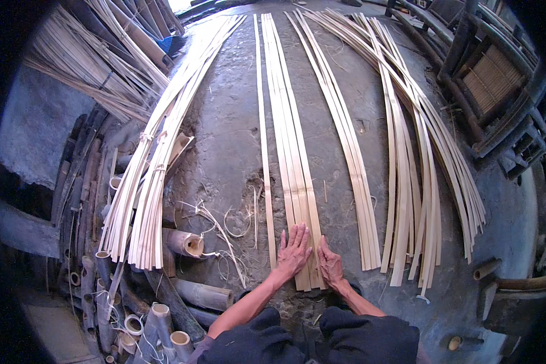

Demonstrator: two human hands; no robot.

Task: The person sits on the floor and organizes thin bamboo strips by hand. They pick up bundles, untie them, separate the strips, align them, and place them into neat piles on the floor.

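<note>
Several long, pale bamboo strips (296,182) lie side by side on the floor in front of me, running away toward the far end. My left hand (295,250) rests flat across their near part, fingers stretched out and slightly apart. At their right edge, my right hand (330,264) touches the outermost strip with its side; its fingers point away from me and the palm looks free. A single narrow bamboo strip (265,151) lies apart, just left of this group, its near end close to my left wrist.
More strips (346,139) lie to the right, beside a crossing pile (418,158). Tied bundles (164,145) lean at the left. Cut bamboo tubes (203,294) and loose shavings (221,224) cover the near left. A bamboo chair (497,79) stands far right.
</note>
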